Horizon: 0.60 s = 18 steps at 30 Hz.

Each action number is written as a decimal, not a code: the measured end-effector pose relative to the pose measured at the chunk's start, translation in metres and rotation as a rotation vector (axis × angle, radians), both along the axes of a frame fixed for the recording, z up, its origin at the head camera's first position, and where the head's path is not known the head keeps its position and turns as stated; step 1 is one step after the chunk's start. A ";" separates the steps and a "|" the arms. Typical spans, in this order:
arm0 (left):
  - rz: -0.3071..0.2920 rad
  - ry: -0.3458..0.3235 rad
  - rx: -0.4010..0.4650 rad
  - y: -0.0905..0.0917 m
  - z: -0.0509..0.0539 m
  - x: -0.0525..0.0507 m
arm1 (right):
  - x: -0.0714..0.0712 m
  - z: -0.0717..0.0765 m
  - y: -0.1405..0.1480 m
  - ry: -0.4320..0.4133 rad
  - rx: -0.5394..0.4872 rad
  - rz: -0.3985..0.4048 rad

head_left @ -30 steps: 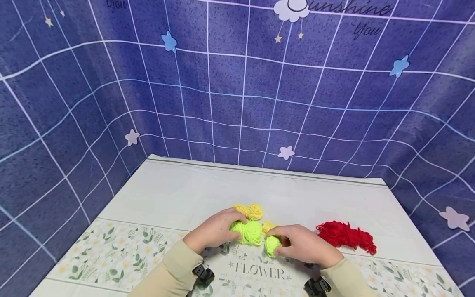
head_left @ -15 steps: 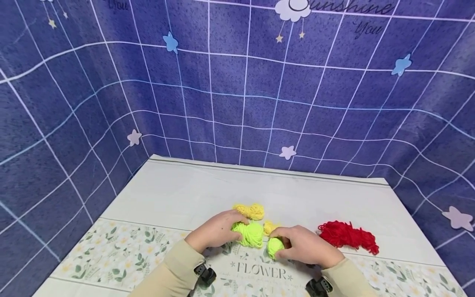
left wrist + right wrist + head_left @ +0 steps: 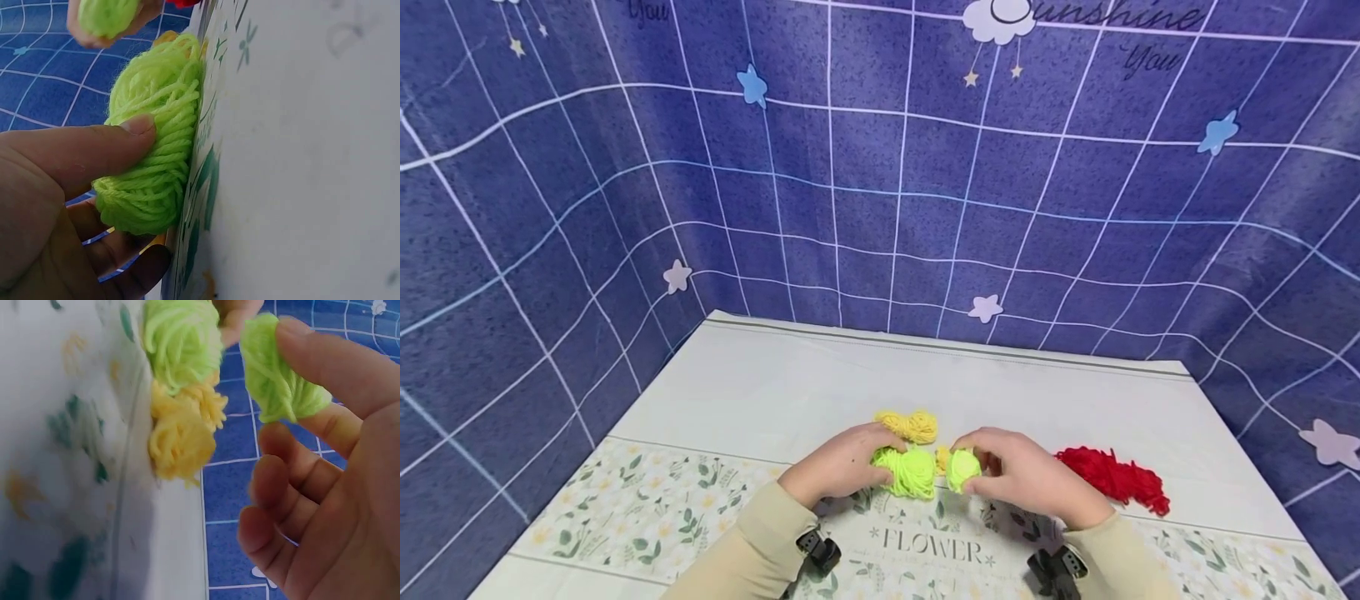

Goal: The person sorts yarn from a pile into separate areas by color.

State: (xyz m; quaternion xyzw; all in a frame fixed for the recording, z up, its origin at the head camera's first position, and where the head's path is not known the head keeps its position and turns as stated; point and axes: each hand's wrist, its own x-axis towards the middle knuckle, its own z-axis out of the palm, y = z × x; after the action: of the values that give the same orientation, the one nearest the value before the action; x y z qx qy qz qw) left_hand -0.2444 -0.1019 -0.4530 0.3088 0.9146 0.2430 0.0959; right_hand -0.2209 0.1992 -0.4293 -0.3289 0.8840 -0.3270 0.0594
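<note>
My left hand (image 3: 844,463) holds a larger neon-green yarn bundle (image 3: 914,473) on the table; in the left wrist view the thumb presses the side of that bundle (image 3: 153,144). Between thumb and fingers, my right hand (image 3: 1030,477) pinches a smaller green ball (image 3: 962,470). The right wrist view shows this ball (image 3: 275,375) raised off the table, apart from the larger bundle (image 3: 182,344). A yellow yarn bundle (image 3: 913,426) lies just behind the left hand's bundle, and a second yellow one (image 3: 942,460), partly hidden, sits between the green pieces.
A red yarn bundle (image 3: 1116,477) lies to the right, beyond the right hand. The white table cover (image 3: 775,367) has a flowered band with the word FLOWER near the front. A blue curtain (image 3: 880,183) with a grid and stars stands behind and at both sides.
My right hand has lifted the small green ball off the table, slightly up and away from the front. My left hand stays on the larger bundle. The whole head view has shifted slightly.
</note>
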 end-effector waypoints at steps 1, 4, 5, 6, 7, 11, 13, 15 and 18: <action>-0.001 0.003 -0.001 0.000 0.000 0.000 | -0.003 0.001 0.000 0.025 0.000 -0.013; -0.009 0.021 -0.001 0.000 0.000 -0.001 | -0.013 0.006 0.001 0.072 0.006 -0.053; -0.011 0.024 -0.001 0.000 0.000 -0.001 | -0.017 0.007 0.000 0.083 0.015 -0.065; -0.011 0.024 -0.003 0.000 0.000 -0.001 | -0.021 0.009 0.000 0.094 0.023 -0.072; -0.011 0.022 -0.005 0.000 0.000 -0.001 | -0.026 0.010 0.000 0.107 0.033 -0.078; -0.014 0.010 -0.006 -0.001 0.000 0.000 | -0.045 0.016 -0.001 0.164 0.063 -0.096; -0.015 0.009 -0.005 -0.001 0.000 0.000 | -0.057 0.018 -0.001 0.187 0.065 -0.108; -0.019 0.013 -0.005 -0.001 0.001 0.001 | -0.069 0.018 -0.002 0.200 0.061 -0.115; -0.024 0.021 -0.006 -0.001 0.001 0.001 | -0.085 0.017 -0.004 0.194 0.058 -0.135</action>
State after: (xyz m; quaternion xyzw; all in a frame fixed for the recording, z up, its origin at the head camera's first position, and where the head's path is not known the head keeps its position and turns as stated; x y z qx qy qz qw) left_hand -0.2439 -0.1029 -0.4523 0.3223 0.9124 0.2359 0.0900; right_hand -0.3062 0.1950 -0.4126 -0.2970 0.9147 -0.2713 -0.0391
